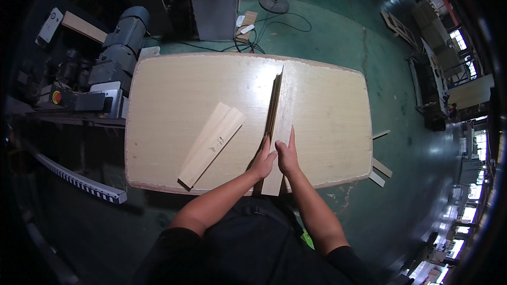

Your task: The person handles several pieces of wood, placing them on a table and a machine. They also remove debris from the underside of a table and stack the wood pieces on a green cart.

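A stack of long, narrow wooden boards (283,107) lies lengthwise away from me on a pale wood-topped table (328,126). Its near end reaches the table's front edge. My left hand (264,161) grips the stack's left side, thumb on the top board. On the opposite side, my right hand (288,157) holds it with the thumb also on top and the fingers along the edge. The undersides of the boards and some fingers are hidden. To the left, two shorter wooden boards (214,146) lie slanted and overlapping; the upper one bears handwriting.
Beyond the table's left end stands a machine with a grey electric motor (126,31) and a red emergency-stop button (57,97). A slotted metal rail (83,180) is at lower left. Board ends (382,167) jut past the table's right edge. Cables (261,33) run over the floor behind.
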`<action>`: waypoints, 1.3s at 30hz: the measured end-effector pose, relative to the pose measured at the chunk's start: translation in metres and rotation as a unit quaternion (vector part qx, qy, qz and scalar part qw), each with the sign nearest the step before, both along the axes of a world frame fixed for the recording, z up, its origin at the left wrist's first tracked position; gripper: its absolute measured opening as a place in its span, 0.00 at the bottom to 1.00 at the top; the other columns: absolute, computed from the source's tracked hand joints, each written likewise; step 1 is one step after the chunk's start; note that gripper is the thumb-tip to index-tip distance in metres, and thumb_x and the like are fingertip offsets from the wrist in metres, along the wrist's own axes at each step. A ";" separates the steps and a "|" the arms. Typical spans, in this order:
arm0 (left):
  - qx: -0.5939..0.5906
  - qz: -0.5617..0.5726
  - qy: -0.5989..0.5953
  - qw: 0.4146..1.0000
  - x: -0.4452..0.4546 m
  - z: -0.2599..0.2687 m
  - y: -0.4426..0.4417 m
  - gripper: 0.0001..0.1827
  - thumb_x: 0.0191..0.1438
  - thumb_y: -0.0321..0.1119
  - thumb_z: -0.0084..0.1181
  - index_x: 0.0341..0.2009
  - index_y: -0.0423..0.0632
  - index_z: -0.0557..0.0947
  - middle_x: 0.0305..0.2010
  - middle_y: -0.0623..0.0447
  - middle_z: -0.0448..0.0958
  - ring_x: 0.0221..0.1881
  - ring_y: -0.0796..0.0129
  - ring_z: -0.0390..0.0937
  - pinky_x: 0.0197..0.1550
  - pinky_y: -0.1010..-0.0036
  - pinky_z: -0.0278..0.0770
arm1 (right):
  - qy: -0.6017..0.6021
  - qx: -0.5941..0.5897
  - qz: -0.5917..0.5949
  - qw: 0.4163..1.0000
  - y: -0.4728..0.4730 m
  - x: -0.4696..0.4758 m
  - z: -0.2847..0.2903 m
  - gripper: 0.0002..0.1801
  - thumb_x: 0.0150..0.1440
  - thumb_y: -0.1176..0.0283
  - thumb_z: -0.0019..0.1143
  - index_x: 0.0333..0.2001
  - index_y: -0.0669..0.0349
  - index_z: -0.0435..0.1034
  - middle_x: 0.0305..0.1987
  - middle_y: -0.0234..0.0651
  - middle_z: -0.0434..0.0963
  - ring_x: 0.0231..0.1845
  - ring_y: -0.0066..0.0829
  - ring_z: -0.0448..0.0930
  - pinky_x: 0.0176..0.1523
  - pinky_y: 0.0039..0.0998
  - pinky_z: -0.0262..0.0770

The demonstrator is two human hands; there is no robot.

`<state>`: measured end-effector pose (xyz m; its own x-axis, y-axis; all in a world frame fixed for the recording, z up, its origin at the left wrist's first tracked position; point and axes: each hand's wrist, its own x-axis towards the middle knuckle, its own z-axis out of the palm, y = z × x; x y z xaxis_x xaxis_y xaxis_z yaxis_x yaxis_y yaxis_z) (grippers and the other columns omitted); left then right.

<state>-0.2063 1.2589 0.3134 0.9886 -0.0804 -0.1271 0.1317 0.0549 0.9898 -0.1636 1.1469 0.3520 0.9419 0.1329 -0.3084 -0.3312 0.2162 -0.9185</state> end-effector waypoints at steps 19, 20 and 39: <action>-0.048 -0.047 0.020 0.998 -0.090 0.001 -0.018 0.42 0.56 0.24 0.45 0.74 0.39 0.46 0.74 0.38 0.54 0.74 0.54 0.54 0.73 0.66 0.52 | -0.009 -0.172 0.000 0.985 -0.034 -0.094 -0.008 0.44 0.55 0.74 0.52 0.73 0.68 0.44 0.72 0.49 0.59 0.71 0.37 0.62 0.70 0.32 0.60; -0.068 -0.060 0.028 0.995 -0.087 0.005 -0.018 0.42 0.56 0.24 0.46 0.74 0.40 0.46 0.74 0.39 0.54 0.74 0.55 0.55 0.72 0.66 0.54 | -0.029 -0.200 -0.018 0.979 -0.037 -0.100 -0.023 0.44 0.55 0.73 0.54 0.73 0.69 0.46 0.72 0.50 0.60 0.71 0.39 0.63 0.70 0.32 0.61; 0.328 -0.019 0.179 0.927 -0.044 0.014 0.240 0.35 0.50 0.41 0.65 0.59 0.36 0.72 0.50 0.37 0.80 0.51 0.51 0.80 0.54 0.61 0.77 | 0.130 -0.090 -0.066 0.985 -0.047 -0.219 0.002 0.61 0.47 0.54 0.74 0.72 0.69 0.42 0.70 0.54 0.60 0.69 0.42 0.64 0.68 0.36 0.63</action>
